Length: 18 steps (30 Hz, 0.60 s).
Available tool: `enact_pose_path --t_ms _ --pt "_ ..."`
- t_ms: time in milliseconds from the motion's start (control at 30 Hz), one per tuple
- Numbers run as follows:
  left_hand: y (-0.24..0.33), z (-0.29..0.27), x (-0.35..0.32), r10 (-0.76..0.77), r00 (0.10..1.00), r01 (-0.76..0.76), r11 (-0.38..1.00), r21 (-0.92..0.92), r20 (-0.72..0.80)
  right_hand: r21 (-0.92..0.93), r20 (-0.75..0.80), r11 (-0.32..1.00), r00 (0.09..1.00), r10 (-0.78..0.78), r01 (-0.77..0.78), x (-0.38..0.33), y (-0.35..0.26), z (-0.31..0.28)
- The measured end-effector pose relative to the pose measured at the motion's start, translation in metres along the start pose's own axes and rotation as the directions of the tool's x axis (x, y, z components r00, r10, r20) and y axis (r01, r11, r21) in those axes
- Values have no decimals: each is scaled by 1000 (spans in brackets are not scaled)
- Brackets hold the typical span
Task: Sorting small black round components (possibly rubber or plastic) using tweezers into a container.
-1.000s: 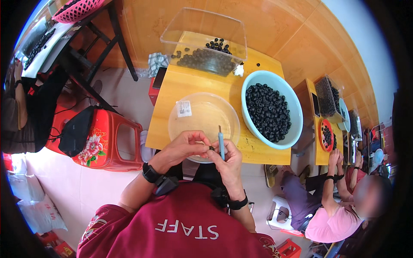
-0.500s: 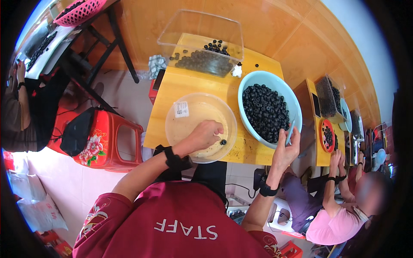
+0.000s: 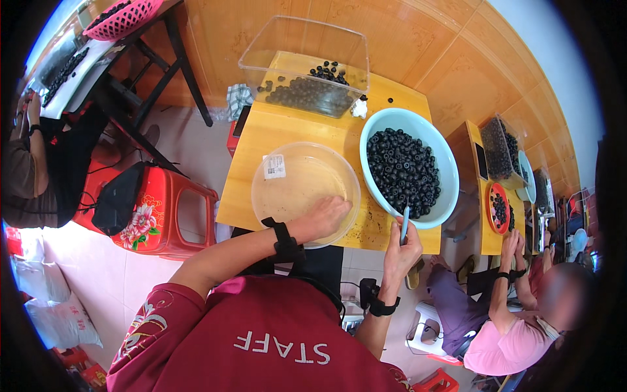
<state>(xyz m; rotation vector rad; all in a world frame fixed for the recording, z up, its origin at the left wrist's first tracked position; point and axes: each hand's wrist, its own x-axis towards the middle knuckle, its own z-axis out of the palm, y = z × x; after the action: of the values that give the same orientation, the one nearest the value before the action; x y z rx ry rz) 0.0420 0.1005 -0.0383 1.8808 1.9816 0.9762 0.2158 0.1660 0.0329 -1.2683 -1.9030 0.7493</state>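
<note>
left hand (image 3: pixel 324 217): inside the clear bowl (image 3: pixel 287 196) at its near-right edge, fingers curled down onto the bowl bottom; cannot tell whether it pinches anything, fingertips hidden. Black strap on the wrist.
right hand (image 3: pixel 403 248): closed around a thin light-blue tool (image 3: pixel 405 225), tool upright, its tip at the near rim of the blue bowl (image 3: pixel 444 163). Hand sits just off the table's (image 3: pixel 274 127) near edge. Black strap on this wrist too.
clear bowl: round, see-through, near-centre of the table, white sticker on its far-left wall; looks bare apart from the hand.
blue bowl: just right of the clear bowl, rims near or touching, cannot tell which. Filled with small dark round fruit (image 3: pixel 401 170).
clear bin (image 3: pixel 307 59): rectangular, at the table's far edge, beyond the clear bowl; a layer of the same dark fruit inside.
loose fruit: a few on the table right of the bin.
table: small, yellow wood, dark crumbs along the near edge by the blue bowl.
red stool (image 3: pixel 163 209): left of the table, flower print, a black bag (image 3: pixel 117 199) on it.
other person (image 3: pixel 516 313): pink top, seated right of the table at a second yellow table (image 3: pixel 486 196) with more bins and a red dish.
far left: another seated person (image 3: pixel 26 170), dark table with a pink basket (image 3: pixel 124 16).
floor: pale tile by the stool, orange tile past the table.
</note>
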Motion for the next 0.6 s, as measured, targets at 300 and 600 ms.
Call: enact_pose_path --t_ms 300,600 --pt "4 -91 -21 -303 912 392 441 -807 277 178 146 982 985 -96 69 -19 -16 17" --pt "-6 -95 -70 -324 922 174 -141 -975 212 311 423 914 824 -378 259 -43 -63 43"
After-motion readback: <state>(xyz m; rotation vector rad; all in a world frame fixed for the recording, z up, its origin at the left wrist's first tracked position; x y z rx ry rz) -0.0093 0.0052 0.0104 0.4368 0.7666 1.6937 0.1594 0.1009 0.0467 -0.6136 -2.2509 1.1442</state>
